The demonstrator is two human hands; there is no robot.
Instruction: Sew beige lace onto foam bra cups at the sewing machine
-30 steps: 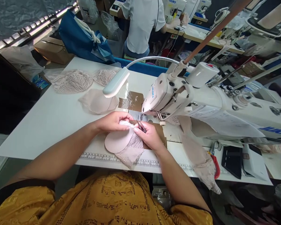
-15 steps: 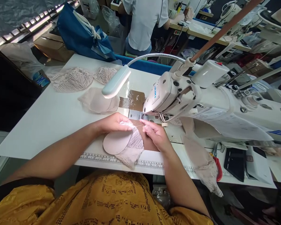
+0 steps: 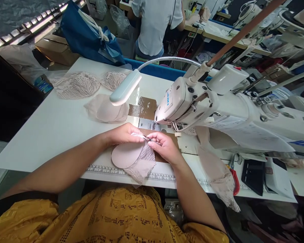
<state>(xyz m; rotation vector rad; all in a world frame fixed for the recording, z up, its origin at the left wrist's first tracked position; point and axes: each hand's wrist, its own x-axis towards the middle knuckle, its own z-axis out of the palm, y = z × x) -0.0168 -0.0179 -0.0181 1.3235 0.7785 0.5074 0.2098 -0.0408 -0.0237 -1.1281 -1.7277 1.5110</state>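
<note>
A beige padded cup with pale lace (image 3: 131, 156) lies on the white table (image 3: 53, 131) in front of the sewing machine (image 3: 218, 108). My left hand (image 3: 123, 134) is closed on the top edge of the cup and lace, pinning it down. My right hand (image 3: 163, 146) is closed in a pinch around small metal thread snips (image 3: 146, 137), whose tips touch the lace edge right beside my left fingertips. Both hands sit just below the machine's needle area.
A gooseneck lamp (image 3: 125, 87) hangs over the table. Further cups and lace pieces (image 3: 91, 91) lie at the back left. More beige lace fabric (image 3: 215, 172) drapes off the front edge at right, beside red-handled scissors (image 3: 235, 182). A person in white (image 3: 157, 23) sits at another bench behind.
My right hand, which half a second ago reached with fingers stretched toward the needle area, has drawn back and closed, bringing the snips to the lace edge. My left hand has stayed put.
</note>
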